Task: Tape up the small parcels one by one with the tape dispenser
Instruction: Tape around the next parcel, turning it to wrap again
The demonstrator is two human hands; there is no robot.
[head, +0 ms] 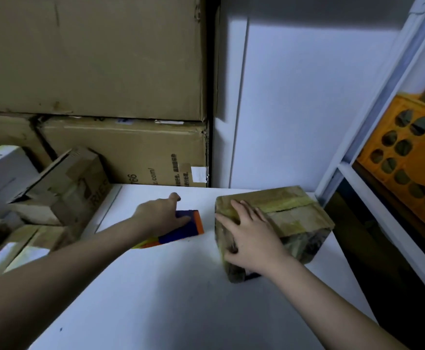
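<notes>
right hand (250,238) lies flat on the small parcel (277,228) (already well taped). left hand (159,215) covers the tape dispenser (181,229), fingers hidden, grip unclear; stacked boxes (54,193) seemingly wait.

Our left hand (159,215) covers the near part of the blue and orange tape dispenser (181,229), so we cannot tell its grip. Under our right hand (250,238), the parcel's (289,218) near corner is hidden.
</notes>
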